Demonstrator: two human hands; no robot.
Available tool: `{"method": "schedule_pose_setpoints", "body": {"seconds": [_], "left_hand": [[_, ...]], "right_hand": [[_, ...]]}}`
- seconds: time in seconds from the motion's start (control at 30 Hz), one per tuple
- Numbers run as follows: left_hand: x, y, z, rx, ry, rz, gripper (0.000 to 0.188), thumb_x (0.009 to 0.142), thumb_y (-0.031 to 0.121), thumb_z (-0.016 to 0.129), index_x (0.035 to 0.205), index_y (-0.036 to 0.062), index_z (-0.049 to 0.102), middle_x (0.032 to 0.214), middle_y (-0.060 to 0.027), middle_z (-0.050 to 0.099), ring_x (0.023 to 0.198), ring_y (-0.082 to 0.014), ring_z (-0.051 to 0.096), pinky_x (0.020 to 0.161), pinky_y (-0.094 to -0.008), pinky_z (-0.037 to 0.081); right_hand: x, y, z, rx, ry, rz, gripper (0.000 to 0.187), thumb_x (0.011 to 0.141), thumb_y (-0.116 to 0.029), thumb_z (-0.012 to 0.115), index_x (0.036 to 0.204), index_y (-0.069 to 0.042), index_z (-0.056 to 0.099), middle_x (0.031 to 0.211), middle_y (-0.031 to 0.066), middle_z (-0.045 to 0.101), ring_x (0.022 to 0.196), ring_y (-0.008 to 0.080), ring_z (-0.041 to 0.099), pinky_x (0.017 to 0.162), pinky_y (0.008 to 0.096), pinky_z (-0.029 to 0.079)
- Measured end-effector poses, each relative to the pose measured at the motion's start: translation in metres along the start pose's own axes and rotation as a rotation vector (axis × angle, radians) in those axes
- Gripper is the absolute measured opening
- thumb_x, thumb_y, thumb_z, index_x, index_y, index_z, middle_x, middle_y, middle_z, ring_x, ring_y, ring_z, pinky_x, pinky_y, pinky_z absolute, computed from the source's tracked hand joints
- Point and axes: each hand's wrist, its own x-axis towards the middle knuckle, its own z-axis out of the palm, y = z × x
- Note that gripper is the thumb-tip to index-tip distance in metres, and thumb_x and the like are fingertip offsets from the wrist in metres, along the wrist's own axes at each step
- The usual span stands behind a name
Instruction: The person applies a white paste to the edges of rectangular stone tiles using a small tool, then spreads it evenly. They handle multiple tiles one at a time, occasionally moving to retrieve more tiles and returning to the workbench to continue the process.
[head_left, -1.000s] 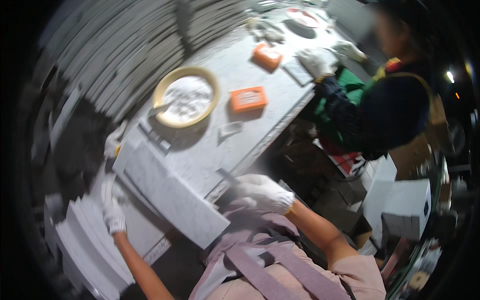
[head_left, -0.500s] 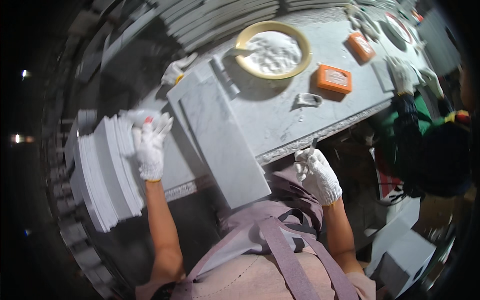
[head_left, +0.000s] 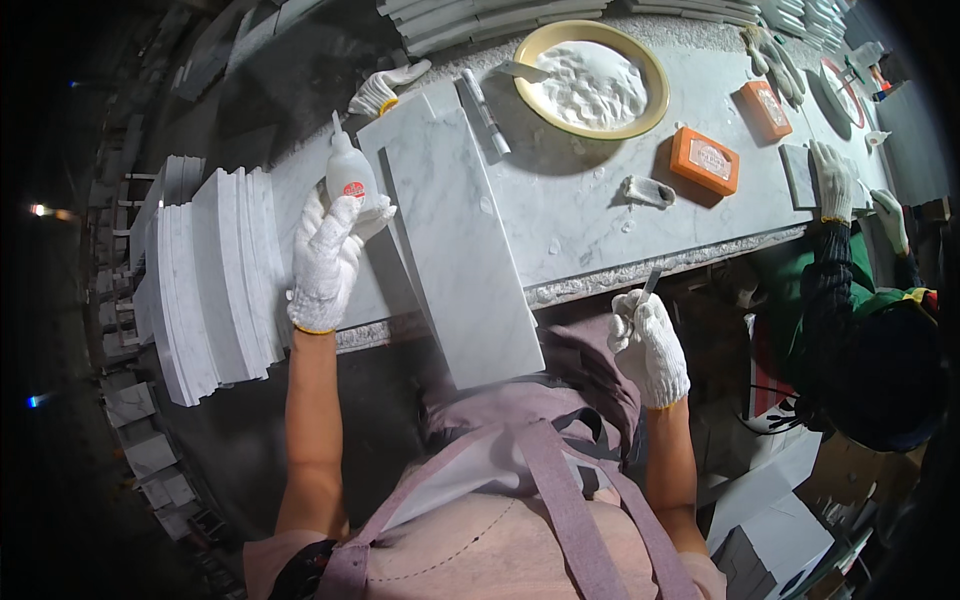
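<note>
My left hand (head_left: 326,262), in a white knitted glove, is closed around a small translucent squeeze bottle (head_left: 346,168) with a pointed nozzle and a red mark. The bottle's nozzle points up and away from me. On the right, my gloved right hand (head_left: 652,352) grips a thin, flat metal blade (head_left: 652,280), its tip sticking up past the fingers. Between the hands lies a long grey-veined marble slab (head_left: 465,260), whose near end juts over the table edge. Another slab piece shows beneath it.
A stack of marble slabs (head_left: 225,270) stands at left. On the marble table (head_left: 560,215) are a yellow-rimmed bowl (head_left: 660,95) of white powder, a marker-like tube (head_left: 485,112), orange boxes (head_left: 705,160) and a loose glove (head_left: 385,90). A co-worker's gloved hand (head_left: 832,180) rests on a tile at right.
My left hand has raised the bottle from beside the slab stack, and it now shows plainly upright. My right hand keeps the blade in much the same place. The whole view has shifted slightly.
</note>
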Motion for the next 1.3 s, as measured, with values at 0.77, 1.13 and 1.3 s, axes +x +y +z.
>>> {"method": "schedule_pose_setpoints", "body": {"seconds": [0.77,1.13,1.3], "left_hand": [[-0.015,-0.009,0.012,0.392,-0.111,0.044,0.038,0.101,0.007,0.064,0.136,-0.0024,0.053,0.121,-0.0150,0.066,0.101,-0.0205,0.070,0.080,-0.0364,0.065],[-0.018,0.005,0.030,0.548,-0.047,-0.035,0.038,0.097,0.007,0.069,0.132,-0.0032,0.058,0.110,-0.0129,0.070,0.083,-0.0155,0.070,0.070,-0.0273,0.060],[-0.019,0.008,0.037,0.623,-0.054,0.000,0.037,0.096,0.009,0.071,0.130,-0.0023,0.061,0.109,-0.0112,0.070,0.082,-0.0126,0.069,0.067,-0.0257,0.058]], "right_hand": [[-0.008,-0.001,0.001,0.058,0.035,0.018,0.023,0.099,-0.026,0.071,0.117,-0.012,0.063,0.109,0.0025,0.063,0.085,0.0119,0.060,0.069,0.0245,0.051],[-0.009,-0.002,0.003,0.087,0.081,0.026,0.029,0.098,-0.027,0.074,0.118,-0.009,0.063,0.107,0.0037,0.065,0.084,0.0129,0.061,0.069,0.0257,0.050],[-0.008,-0.001,0.002,0.081,0.080,0.016,0.028,0.098,-0.026,0.073,0.118,-0.008,0.064,0.106,0.0045,0.067,0.083,0.0133,0.061,0.069,0.0261,0.051]]}}
